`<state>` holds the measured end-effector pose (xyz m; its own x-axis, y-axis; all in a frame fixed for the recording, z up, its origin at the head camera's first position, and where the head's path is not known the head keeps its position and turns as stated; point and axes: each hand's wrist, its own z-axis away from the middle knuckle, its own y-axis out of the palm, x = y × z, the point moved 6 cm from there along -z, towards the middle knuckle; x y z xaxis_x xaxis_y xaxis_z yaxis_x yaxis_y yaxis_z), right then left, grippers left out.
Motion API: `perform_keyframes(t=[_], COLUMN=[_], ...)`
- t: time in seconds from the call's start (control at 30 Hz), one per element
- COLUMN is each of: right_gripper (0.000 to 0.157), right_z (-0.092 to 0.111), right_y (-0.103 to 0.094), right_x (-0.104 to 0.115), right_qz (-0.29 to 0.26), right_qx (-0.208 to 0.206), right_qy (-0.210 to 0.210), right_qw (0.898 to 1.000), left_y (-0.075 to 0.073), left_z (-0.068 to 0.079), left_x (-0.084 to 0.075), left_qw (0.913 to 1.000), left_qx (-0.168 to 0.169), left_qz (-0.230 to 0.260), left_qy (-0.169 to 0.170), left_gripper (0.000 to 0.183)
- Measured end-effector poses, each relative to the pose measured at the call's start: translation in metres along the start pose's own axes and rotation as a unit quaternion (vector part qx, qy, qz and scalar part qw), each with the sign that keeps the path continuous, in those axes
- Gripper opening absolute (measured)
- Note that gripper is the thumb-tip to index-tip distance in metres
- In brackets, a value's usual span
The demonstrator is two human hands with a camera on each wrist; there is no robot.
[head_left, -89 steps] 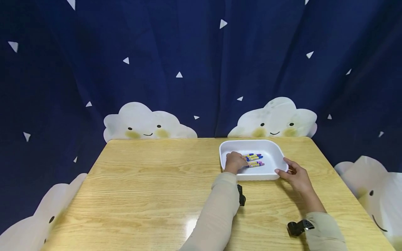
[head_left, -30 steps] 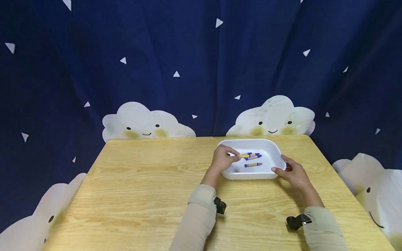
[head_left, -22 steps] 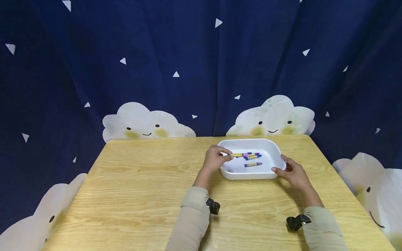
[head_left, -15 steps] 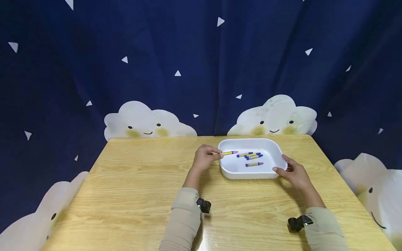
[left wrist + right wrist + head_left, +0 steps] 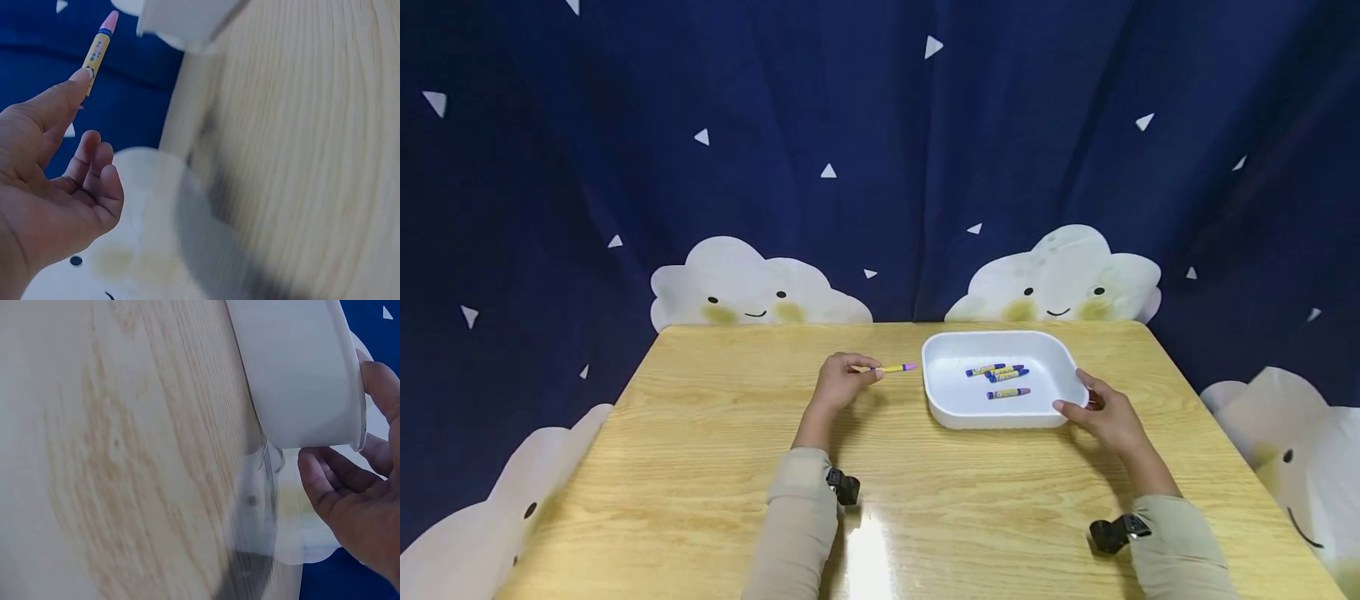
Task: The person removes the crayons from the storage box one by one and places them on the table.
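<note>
My left hand (image 5: pixel 838 385) pinches a pink crayon (image 5: pixel 897 367) with a yellow wrapper between thumb and forefinger, above the table left of the white plastic tray (image 5: pixel 992 421). In the left wrist view the pink tip of the crayon (image 5: pixel 97 55) points away from the hand, and the other fingers (image 5: pixel 109 194) curl loosely without touching it. Several more crayons (image 5: pixel 1000 372) lie in a small heap inside the tray, and a separate crayon (image 5: pixel 1008 393) lies in front of them. My right hand (image 5: pixel 1108 422) grips the tray's near right corner, thumb over the rim.
The wooden table (image 5: pixel 700 467) extends left of and in front of the tray. Behind it hangs a dark blue curtain (image 5: pixel 775 100) with white triangles, and smiling cloud shapes (image 5: pixel 745 283) stand along the table's edges.
My left hand has drawn the pink crayon from the tray and moved left, past the rim and over the table. The right hand has kept its hold on the tray.
</note>
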<state>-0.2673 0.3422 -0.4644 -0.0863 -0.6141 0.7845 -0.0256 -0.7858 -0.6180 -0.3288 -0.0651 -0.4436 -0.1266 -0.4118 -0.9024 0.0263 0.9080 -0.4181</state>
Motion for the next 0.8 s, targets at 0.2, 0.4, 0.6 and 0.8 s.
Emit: perform_keyframes(t=[0.2,0.4,0.6,0.8], right_gripper=[0.091,0.09,0.09,0.09], right_z=[0.003,0.003,0.002,0.002], right_y=[0.0,0.001,0.001,0.002], right_x=[0.002,-0.001,-0.004,-0.004], right_qz=[-0.014,-0.036,-0.039,-0.044], right_qx=[-0.005,-0.004,-0.009,-0.009], right_qy=[-0.004,-0.005,-0.004,-0.001], right_qw=[1.0,0.999,0.999,0.999], left_y=[-0.01,-0.009,-0.005,-0.004], left_z=[-0.006,-0.012,-0.019,-0.021], left_x=[0.028,0.049,0.053,0.055], left_qw=[0.9989,0.996,0.9936,0.9866], left_qx=[-0.001,0.008,-0.004,-0.023], left_qz=[-0.01,-0.04,-0.068,-0.116], left_qy=[-0.046,-0.079,-0.09,-0.113], left_gripper=[0.013,0.011,0.012,0.01])
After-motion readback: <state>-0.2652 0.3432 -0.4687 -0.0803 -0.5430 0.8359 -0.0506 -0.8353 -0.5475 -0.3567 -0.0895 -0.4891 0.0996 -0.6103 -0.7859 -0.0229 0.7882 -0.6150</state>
